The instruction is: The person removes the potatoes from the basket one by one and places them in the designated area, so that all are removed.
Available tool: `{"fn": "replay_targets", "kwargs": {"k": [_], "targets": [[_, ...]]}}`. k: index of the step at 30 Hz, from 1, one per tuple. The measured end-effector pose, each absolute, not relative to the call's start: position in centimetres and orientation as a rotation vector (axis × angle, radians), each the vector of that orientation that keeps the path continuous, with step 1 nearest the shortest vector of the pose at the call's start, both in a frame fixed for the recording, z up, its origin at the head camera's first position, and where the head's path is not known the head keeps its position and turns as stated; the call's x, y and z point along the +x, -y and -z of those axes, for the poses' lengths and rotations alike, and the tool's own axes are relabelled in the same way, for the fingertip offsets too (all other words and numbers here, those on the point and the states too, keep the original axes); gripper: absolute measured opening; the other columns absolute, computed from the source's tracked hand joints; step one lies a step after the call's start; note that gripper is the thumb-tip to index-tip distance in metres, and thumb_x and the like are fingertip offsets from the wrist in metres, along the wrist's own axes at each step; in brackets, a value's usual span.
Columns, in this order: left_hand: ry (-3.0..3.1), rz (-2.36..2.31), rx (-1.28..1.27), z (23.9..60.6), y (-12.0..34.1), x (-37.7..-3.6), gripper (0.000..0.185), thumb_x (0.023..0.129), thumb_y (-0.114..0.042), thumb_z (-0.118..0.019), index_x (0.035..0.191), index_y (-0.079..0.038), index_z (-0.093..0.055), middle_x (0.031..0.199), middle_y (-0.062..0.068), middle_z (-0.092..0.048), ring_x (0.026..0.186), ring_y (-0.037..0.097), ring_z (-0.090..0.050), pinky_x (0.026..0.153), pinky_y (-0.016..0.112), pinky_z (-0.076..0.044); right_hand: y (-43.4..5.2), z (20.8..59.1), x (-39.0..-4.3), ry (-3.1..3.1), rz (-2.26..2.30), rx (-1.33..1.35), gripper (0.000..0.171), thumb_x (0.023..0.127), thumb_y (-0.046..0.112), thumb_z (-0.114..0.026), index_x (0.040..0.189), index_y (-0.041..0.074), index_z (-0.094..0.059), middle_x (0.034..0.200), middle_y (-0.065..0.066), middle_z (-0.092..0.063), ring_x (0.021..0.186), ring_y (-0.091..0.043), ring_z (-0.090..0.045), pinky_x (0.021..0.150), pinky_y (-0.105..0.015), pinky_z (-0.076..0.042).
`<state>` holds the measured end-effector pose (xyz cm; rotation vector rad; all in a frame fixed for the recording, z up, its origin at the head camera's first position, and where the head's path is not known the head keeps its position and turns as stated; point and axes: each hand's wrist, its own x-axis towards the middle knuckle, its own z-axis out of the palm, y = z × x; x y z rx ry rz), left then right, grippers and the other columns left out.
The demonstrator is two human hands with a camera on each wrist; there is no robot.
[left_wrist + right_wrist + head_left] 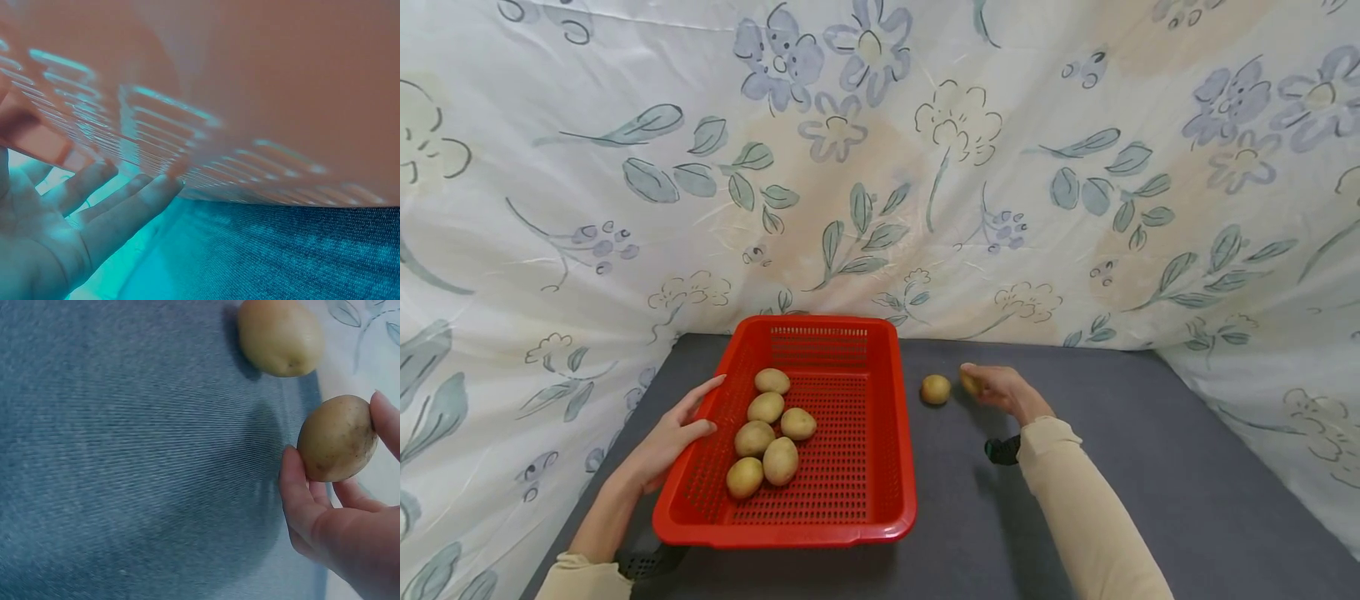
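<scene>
Right hand (1000, 390): reaches forward over the grey tabletop (1150, 467) toward its far edge, forearm in a cream sleeve (1075, 500) stretched out from the near right. Thumb and fingers (300, 494) are curled round a held potato (337, 437), pinching it from both sides; in the wrist view it appears raised a little off the cloth.

Loose potato (936, 389): lies on the tabletop just beside the held one, between it and the basket, apart from both.

Red basket (880, 450): perforated plastic, rectangular, set toward the left edge of the tabletop, its far end near the back edge. Six potatoes (767, 433) lie clustered in its left half.

Left hand (673, 433): laid against the basket's left wall from outside, fingers (125, 200) straight and spread, flat on the slotted side, thumb resting on the rim. It grips nothing.

Floral sheet (880, 167): hangs behind and at both sides of the tabletop.
</scene>
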<state>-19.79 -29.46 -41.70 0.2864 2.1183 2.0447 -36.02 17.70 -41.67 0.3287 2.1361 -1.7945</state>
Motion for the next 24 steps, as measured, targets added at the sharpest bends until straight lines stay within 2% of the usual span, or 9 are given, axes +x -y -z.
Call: {"fn": "replay_targets", "kwargs": {"k": [10,14,19,24], "targets": [[-2.117,-2.045,0.283,41.6,29.5,-19.8,0.067,0.096,-0.002,-0.041,0.154,-0.016,-0.010,0.141,0.031,-0.024,0.106,0.034,-0.057,0.076,0.052,-0.052,-17.5,42.5,-35.3,-2.247,1.716,0.193,0.058,0.096,0.019,-0.056,0.139,-0.015,-0.035,0.136,-0.029,-0.036,0.117,-0.034,-0.043,0.098,-0.047,-0.040],[-2.116,-2.045,0.281,41.5,29.5,-19.7,0.067,0.096,-0.002,-0.041,0.154,-0.016,-0.010,0.142,0.031,-0.023,0.106,0.034,-0.057,0.076,0.052,-0.052,-17.2,42.5,-35.2,-2.330,1.664,0.211,0.058,0.095,0.019,-0.058,0.137,-0.015,-0.037,0.129,-0.028,-0.041,0.105,-0.030,-0.050,0.091,-0.045,-0.044],[-2.119,-2.040,0.277,41.6,29.5,-19.7,0.067,0.096,-0.003,-0.041,0.154,-0.016,-0.010,0.142,0.031,-0.023,0.106,0.034,-0.056,0.076,0.052,-0.052,-16.7,42.2,-34.9,-2.457,1.537,0.257,0.051,0.092,0.021,-0.062,0.129,-0.012,-0.049,0.117,-0.021,-0.048,0.086,-0.022,-0.053,0.078,-0.037,-0.049],[-2.112,-2.044,0.292,41.6,29.5,-19.7,0.067,0.096,-0.002,-0.041,0.154,-0.016,-0.010,0.142,0.031,-0.023,0.106,0.033,-0.057,0.076,0.052,-0.052,-16.4,42.0,-35.0,-2.490,1.471,0.277,0.055,0.092,0.023,-0.062,0.131,-0.011,-0.047,0.120,-0.023,-0.047,0.088,-0.023,-0.053,0.077,-0.036,-0.050]]}}
